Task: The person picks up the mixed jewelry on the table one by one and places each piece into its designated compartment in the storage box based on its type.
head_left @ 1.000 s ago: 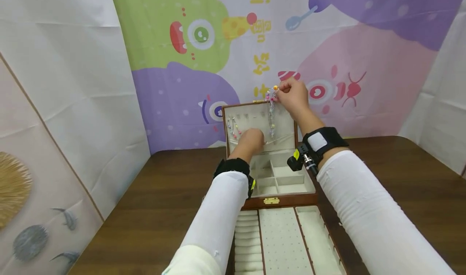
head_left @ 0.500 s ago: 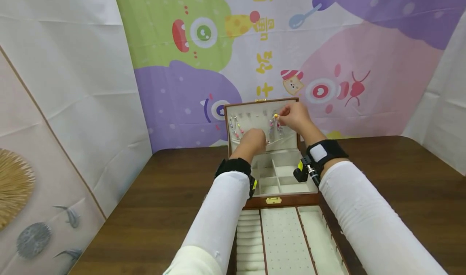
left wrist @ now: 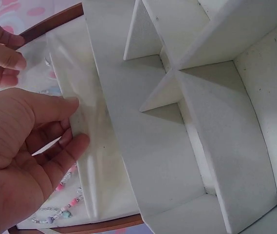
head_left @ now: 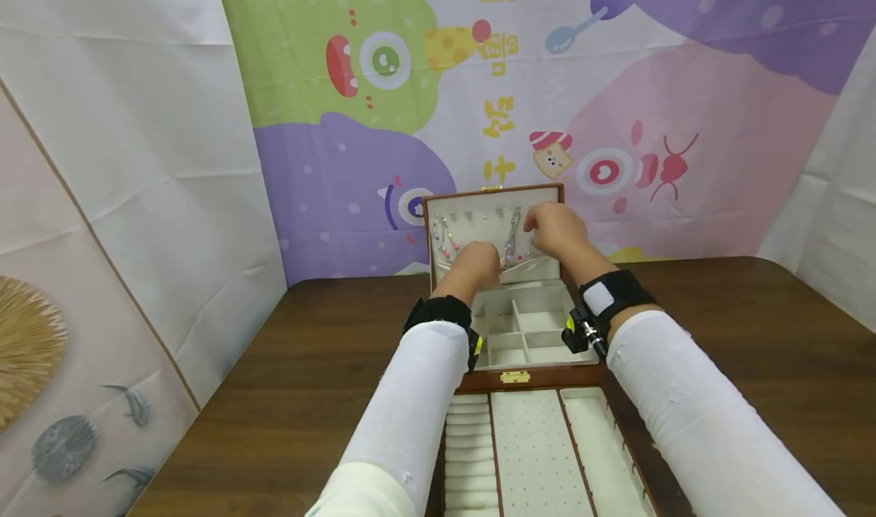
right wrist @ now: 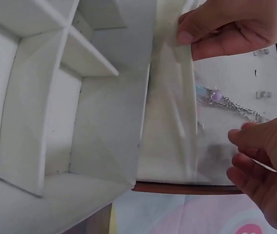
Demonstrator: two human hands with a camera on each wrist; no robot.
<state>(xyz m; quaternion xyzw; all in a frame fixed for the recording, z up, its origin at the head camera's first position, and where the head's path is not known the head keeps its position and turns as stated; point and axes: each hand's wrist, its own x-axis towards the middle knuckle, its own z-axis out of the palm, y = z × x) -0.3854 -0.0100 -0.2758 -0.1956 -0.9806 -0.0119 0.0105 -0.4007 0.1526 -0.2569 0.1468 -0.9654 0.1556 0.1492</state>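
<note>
My left hand pinches the top edge of the cream fabric pocket inside the raised lid of a jewelry box, pulling it away from the lining. My right hand hovers in front of the lid at its right side, thumb and fingers apart with nothing between them. Beside its fingertips a beaded chain hangs from a small hook, its lower end dropping behind the pocket. Another beaded chain, with pink and teal beads, hangs at the lid's left side.
Below the lid is a divided compartment tray. Nearer me lie ring rolls, a dotted panel and a long side tray. The box stands on a dark wooden table before a cartoon backdrop.
My right hand has lowered a beaded chain with a yellow bead from above the lid toward the pocket and let go of it. The left hand stays at the pocket.
</note>
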